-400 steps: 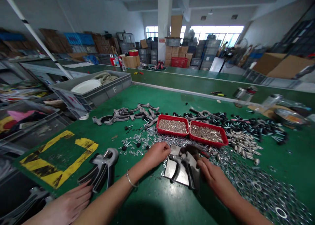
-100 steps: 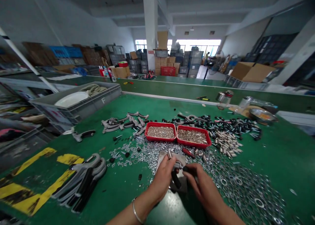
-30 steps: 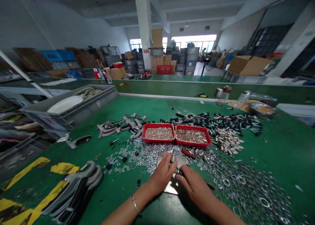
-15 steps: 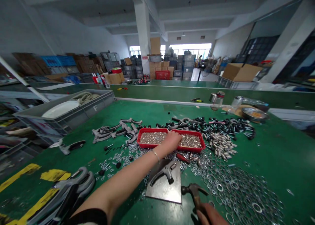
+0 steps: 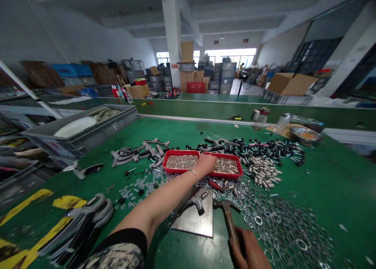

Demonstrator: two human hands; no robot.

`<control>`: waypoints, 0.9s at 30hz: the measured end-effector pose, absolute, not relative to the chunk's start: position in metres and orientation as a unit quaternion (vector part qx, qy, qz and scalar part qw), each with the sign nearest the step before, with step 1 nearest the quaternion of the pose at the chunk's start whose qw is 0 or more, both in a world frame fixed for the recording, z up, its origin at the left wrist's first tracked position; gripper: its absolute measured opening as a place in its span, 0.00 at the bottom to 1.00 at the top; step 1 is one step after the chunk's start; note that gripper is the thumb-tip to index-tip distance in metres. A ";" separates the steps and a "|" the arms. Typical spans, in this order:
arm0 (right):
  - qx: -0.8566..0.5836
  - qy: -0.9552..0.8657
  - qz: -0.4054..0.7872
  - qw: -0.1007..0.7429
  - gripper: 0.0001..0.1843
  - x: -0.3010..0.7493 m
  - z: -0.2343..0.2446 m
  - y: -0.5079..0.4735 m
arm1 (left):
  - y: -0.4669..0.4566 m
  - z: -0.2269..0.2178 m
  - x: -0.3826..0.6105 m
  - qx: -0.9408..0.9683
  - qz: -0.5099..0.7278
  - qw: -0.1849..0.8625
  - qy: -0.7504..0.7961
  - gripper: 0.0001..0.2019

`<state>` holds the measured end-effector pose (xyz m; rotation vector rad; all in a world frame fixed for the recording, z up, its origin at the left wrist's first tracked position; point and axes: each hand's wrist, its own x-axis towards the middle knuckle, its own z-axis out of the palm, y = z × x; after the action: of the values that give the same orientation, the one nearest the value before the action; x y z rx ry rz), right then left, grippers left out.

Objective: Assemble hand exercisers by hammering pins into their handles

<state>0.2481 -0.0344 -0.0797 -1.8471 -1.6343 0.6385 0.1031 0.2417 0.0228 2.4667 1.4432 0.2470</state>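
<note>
A hammer [image 5: 228,220] is gripped at the near edge of a green workbench [image 5: 331,182] by the right hand [image 5: 248,248], its fingers closed around the handle and its head held just beside a steel plate [image 5: 190,222]. A metal hand-grip part [image 5: 192,204] lies on the plate. Assembled hand grips [image 5: 85,226] are heaped to the near left, and steel washers [image 5: 282,233] are spread to the right. The left hand [image 5: 207,164], a bangle on its wrist, is stretched across the plate, with its fingers bunched over the right-hand red tray [image 5: 227,168]; whether anything is held cannot be told. Small metal pieces fill that tray and its neighbour [image 5: 182,161]. Farther off, metal sleeves [image 5: 263,171], black-capped bolts [image 5: 272,151] and grey handle castings [image 5: 131,155] are scattered, with a grey crate [image 5: 88,129] at far left.
</note>
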 end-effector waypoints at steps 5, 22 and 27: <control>-0.666 -0.496 0.453 0.323 0.24 0.243 -0.053 -0.010 | 0.185 0.015 0.058 0.827 0.188 0.210 0.487 0.11; -0.623 -0.530 0.524 0.237 0.24 0.254 -0.019 0.000 | 0.108 -0.030 -0.001 0.838 0.258 0.194 0.439 0.08; -0.613 -0.660 0.385 0.202 0.19 0.240 0.015 0.012 | 0.087 -0.037 0.002 0.808 0.257 0.148 0.509 0.43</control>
<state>0.2403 0.0117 0.0145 -1.7111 -1.8433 1.0756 0.0018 0.0865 -0.0367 2.3232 1.4651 0.7378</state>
